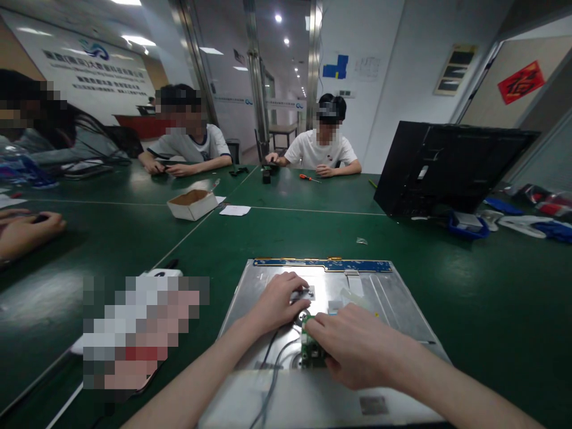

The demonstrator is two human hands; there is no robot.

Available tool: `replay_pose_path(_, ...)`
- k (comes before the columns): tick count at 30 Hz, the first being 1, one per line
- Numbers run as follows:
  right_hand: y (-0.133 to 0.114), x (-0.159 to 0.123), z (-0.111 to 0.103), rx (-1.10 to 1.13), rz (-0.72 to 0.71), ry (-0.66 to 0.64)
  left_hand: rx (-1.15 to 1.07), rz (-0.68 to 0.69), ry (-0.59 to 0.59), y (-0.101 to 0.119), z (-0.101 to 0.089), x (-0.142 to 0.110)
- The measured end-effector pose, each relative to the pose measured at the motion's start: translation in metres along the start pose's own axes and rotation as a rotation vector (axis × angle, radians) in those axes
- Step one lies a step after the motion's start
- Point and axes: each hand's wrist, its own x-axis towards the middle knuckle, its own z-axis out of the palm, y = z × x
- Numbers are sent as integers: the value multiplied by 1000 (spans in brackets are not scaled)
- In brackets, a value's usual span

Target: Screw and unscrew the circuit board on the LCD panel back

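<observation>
A silver flat display panel (411, 316) lies face down before me, with a blue circuit strip (322, 265) along its far edge. On its middle rests my left hand (279, 301), fingers bent and thumb apart from them, beside a small metal plate (311, 292). A green circuit board (309, 342) is gripped by my right hand (353, 342), whose fingertips are partly hidden. Thin dark cables (273, 375) run from near the board toward the panel's near edge. A white flat ribbon cable (354, 283) joins the blue strip.
A large black monitor (447, 167) stands at the right near a blue tray (467, 226). A white open box (192, 205) and an orange screwdriver (308, 177) lie farther off. Blurred phone-like items (143, 328) are left of the panel. Several people sit around the green table (491, 298).
</observation>
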Motion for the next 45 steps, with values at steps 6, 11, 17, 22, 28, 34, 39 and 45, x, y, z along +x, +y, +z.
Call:
replay_pose_path(6,8,-7,-16,-38,76,54,-17,17,13,-2,2,0)
replay_pose_path(11,24,-4,-22,-83,143,88,-35,23,22,-3,3,2)
replay_pose_path(17,39,2,-20,-48,175,107,-52,31,31,-2,2,3)
replay_pose_path(22,45,4,-20,-21,180,97,-54,34,31,-2,2,3)
replay_pose_path(28,45,-2,-26,67,146,59,-44,22,8,-3,1,3)
replay_pose_path(34,36,-6,-29,129,63,-55,-27,18,-4,-2,0,2)
replay_pose_path(39,24,0,-14,108,21,-136,-16,9,-8,-1,-1,1)
replay_pose_path(45,17,3,-1,41,37,-135,-7,-5,-5,0,-1,1)
